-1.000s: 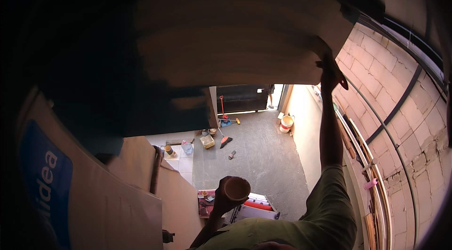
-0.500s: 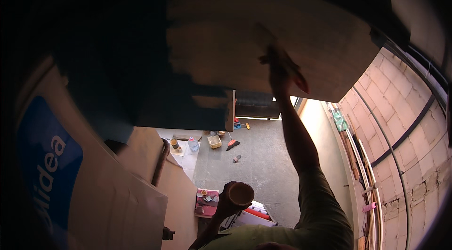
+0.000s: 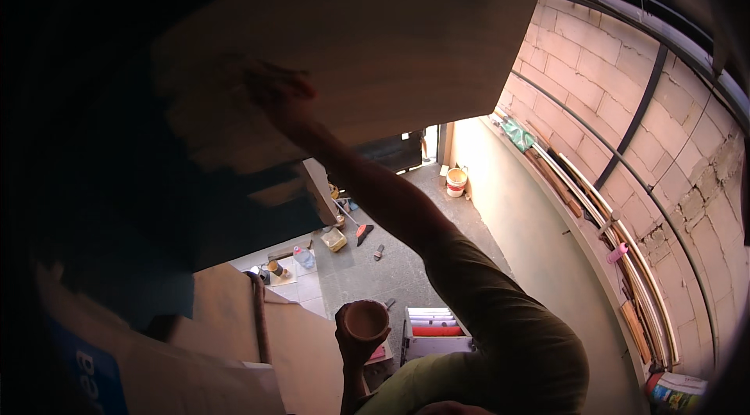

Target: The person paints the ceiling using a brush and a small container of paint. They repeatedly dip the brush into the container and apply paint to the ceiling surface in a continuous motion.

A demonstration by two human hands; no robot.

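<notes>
High above me a panel point(image 3: 406, 40) shows a light brown area with a ragged, streaked border against a dark blue-green area point(image 3: 226, 227) on the left. My right hand point(image 3: 277, 99) is raised against this panel near that border, its fingers closed around a paintbrush point(image 3: 301, 87). Its reddish handle end shows; the bristles are lost in shadow. Low in front of my body, my left hand point(image 3: 353, 346) grips a round, open-topped brown cup point(image 3: 366, 320). What the cup contains is hard to make out.
Far below, the grey floor point(image 3: 414, 204) holds a broom point(image 3: 364, 234), a yellowish tub point(image 3: 334, 240), a sandal point(image 3: 379, 252) and a bucket point(image 3: 456, 181). Pipes and boards point(image 3: 582, 188) lie along a ledge by the block wall point(image 3: 594, 64). A large pale box point(image 3: 164, 372) stands at lower left.
My right hand has swept left across the panel with the paintbrush, toward the ragged border. The whole view has turned, bringing more of the block wall in. The cup stays in my left hand.
</notes>
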